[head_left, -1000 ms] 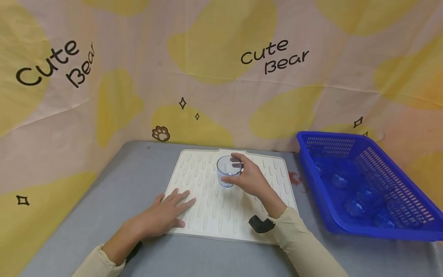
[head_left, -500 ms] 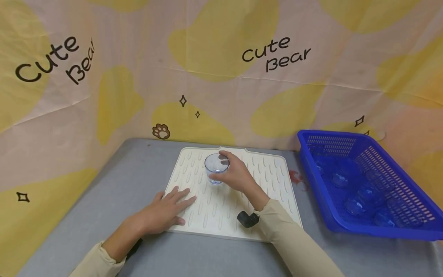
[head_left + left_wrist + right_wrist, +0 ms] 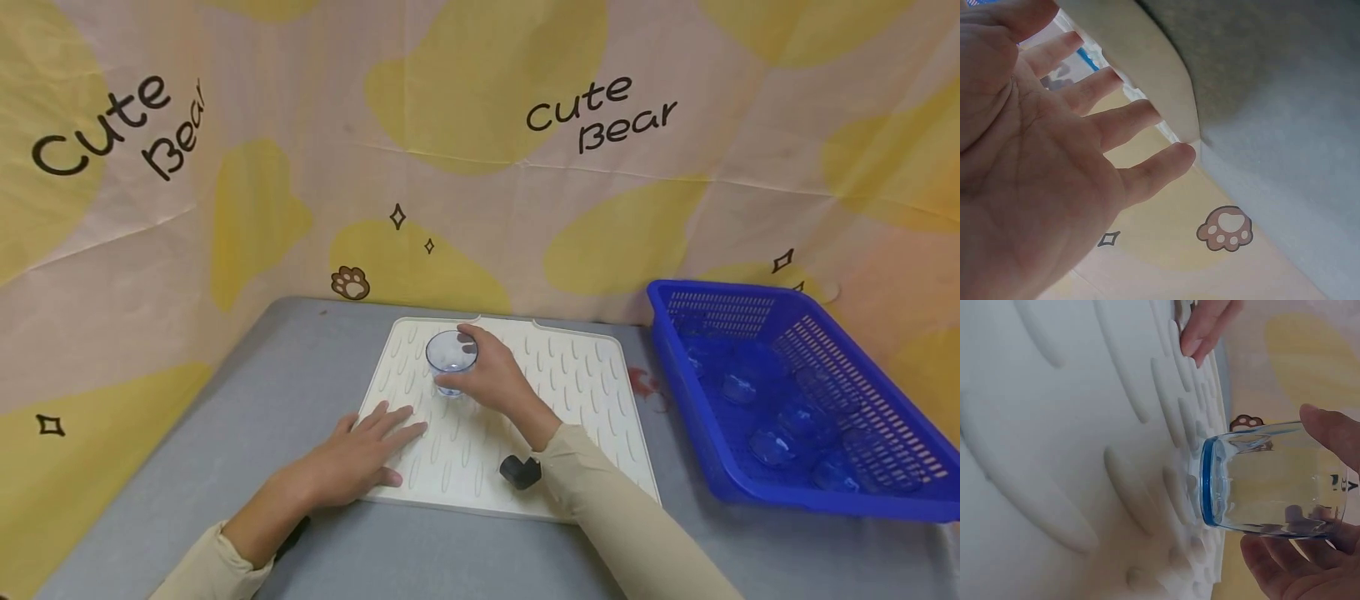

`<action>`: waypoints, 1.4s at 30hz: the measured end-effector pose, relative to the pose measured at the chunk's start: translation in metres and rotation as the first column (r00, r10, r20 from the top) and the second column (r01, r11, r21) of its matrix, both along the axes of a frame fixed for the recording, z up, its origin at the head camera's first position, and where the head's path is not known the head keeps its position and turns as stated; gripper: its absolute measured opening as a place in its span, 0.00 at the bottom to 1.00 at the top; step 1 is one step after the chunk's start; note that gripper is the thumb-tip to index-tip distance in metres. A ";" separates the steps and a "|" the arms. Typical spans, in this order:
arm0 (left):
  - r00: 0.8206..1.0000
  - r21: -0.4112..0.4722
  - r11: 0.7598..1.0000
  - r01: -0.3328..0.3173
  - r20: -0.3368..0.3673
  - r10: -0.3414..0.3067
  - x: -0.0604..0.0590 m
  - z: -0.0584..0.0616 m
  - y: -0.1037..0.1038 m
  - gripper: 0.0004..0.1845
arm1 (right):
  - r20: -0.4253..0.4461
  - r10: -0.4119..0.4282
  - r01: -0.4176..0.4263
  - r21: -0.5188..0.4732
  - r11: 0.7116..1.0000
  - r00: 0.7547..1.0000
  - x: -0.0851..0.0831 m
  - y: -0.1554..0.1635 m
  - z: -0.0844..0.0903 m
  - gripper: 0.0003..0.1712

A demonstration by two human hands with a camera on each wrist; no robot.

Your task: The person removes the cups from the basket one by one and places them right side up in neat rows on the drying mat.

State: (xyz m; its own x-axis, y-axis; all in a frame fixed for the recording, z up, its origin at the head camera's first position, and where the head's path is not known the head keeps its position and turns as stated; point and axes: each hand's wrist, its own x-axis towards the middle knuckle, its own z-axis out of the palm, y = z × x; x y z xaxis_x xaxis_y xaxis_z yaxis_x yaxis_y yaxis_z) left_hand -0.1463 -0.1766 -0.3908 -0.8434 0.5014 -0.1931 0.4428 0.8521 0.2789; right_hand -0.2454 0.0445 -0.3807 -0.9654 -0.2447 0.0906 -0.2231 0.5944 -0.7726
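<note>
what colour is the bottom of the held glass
The glass base looks blue, clearest in the right wrist view.

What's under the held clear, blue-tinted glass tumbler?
The white rectangular ridged mat. The tumbler and right hand partly cover the spot beneath, so whether the base touches or hovers can't be told.

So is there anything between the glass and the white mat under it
Nothing visible. The glass, held in the right hand, is over the white mat, possibly touching it; the left hand rests at the mat's left edge, well aside.
</note>
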 end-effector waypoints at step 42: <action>1.000 0.013 1.000 -0.017 0.014 0.017 0.000 -0.002 -0.001 0.38 | 0.014 0.051 -0.047 -0.224 0.974 0.999 0.026 0.052 0.020 0.52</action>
State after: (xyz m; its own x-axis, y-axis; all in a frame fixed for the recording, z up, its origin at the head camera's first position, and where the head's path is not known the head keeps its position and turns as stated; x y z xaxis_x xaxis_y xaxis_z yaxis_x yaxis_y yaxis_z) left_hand -0.1467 -0.1774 -0.3927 -0.8491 0.4896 -0.1983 0.4243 0.8558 0.2960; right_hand -0.2196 0.0970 -0.3604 -0.9549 -0.2673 0.1291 -0.2309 0.3953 -0.8891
